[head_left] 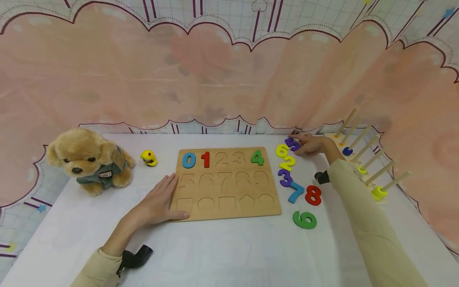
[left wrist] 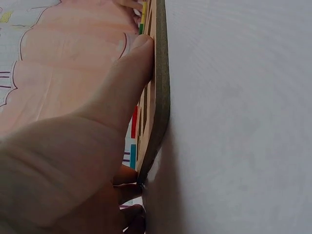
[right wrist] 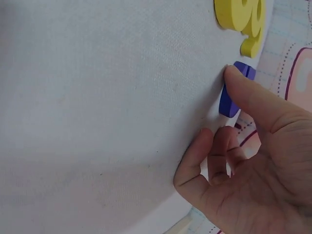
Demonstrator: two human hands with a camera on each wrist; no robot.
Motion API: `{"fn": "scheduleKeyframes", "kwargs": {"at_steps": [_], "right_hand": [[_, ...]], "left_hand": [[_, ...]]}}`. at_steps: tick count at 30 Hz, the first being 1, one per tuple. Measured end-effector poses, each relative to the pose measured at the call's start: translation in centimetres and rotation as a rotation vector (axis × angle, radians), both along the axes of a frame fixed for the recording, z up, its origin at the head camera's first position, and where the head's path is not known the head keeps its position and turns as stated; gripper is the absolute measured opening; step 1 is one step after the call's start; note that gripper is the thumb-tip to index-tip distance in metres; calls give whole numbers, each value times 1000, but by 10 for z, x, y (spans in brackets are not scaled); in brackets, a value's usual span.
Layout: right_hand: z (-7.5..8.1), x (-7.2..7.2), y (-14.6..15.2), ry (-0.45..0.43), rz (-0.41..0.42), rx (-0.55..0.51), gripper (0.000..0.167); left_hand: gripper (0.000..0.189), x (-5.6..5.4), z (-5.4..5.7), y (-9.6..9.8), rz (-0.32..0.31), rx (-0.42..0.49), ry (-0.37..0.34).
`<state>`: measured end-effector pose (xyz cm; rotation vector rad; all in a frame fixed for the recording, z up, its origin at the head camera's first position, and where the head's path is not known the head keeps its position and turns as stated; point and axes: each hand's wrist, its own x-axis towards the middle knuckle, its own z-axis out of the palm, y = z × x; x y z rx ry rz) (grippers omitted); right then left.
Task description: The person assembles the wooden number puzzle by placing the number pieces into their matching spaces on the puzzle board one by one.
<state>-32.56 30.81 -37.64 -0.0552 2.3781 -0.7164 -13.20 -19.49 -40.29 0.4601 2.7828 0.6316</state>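
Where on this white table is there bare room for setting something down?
Widest: the table on the near side of the board, between the left forearm and right sleeve. Smaller: between the plush dog and that forearm. Crowded: right of the board, among loose numbers and the peg rack.

Play area: plush dog [head_left: 91, 162], puzzle [head_left: 226, 192]
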Motion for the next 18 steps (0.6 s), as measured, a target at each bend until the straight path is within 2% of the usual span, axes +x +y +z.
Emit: {"fn": "scheduleKeyframes", "kwargs": {"at_steps": [4,7,18], "right_hand": [[1,-2,-1,-15,-5,-7,84],[2,-2,-3,-7,25,-17,83],[3,6,-1,73,34,25,82]], "left_hand": [[122,1,1,-1,2,4,-4],[121,2,1,-2,7,2,-4],[121,0,3,1,-1,3,1]]}}
